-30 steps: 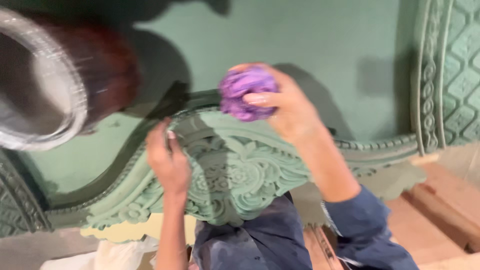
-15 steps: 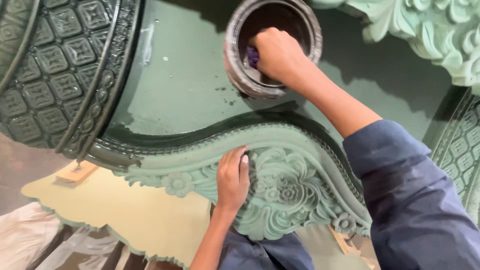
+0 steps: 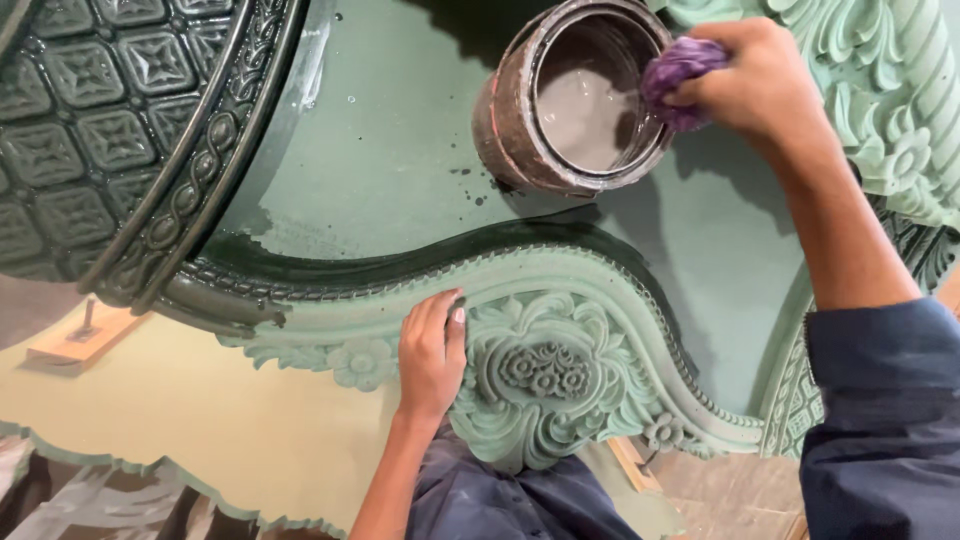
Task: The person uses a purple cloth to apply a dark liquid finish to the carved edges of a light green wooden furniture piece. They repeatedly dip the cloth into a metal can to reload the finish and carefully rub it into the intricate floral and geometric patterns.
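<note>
My right hand (image 3: 760, 95) grips a crumpled purple cloth (image 3: 677, 70) at the right rim of an open round tin (image 3: 520, 130), which holds a greyish liquid. The tin stands on the flat green panel (image 3: 390, 160) of a large carved wooden piece. My left hand (image 3: 432, 355) lies flat, fingers together, on the pale green carved moulding (image 3: 540, 375), just left of a raised flower rosette. It holds nothing.
A darker, glossy green section with a grid of square carved tiles (image 3: 90, 130) fills the upper left. More pale carved ornament (image 3: 900, 110) runs along the right. A yellowish board (image 3: 200, 430) lies below the moulding, with a small wooden block (image 3: 85, 335) at the left.
My right hand went from holding the purple cloth over the carving to dipping it in the tin, and now has it at the tin's right rim. The left hand stays on the moulding.
</note>
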